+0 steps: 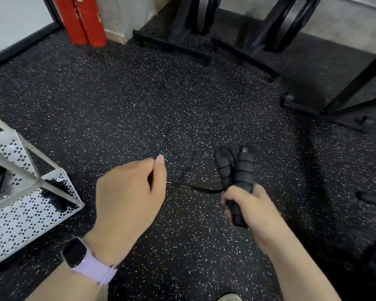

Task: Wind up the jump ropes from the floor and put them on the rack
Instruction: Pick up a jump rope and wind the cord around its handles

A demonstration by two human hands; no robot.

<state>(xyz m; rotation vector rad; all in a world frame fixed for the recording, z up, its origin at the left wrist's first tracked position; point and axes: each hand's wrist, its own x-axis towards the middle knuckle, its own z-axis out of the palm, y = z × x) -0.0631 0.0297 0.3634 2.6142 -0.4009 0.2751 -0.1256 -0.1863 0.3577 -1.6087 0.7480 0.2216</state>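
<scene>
Floor [96,101]: black speckled rubber, open across the middle; bounded far by two black stands [195,25], far left by two red cylinders [80,20], right by a black frame [343,98].
Rack [30,205]: one, white perforated metal, at left edge; dark items on its shelves.
Jump rope: one. Two black foam handles [237,170] side by side in right hand [252,213], grip wrapped round them. Cord [180,144] looping over the floor, running to left hand [128,192], grip pinching it.
Watch [83,257]: one, lilac strap, left wrist.
</scene>
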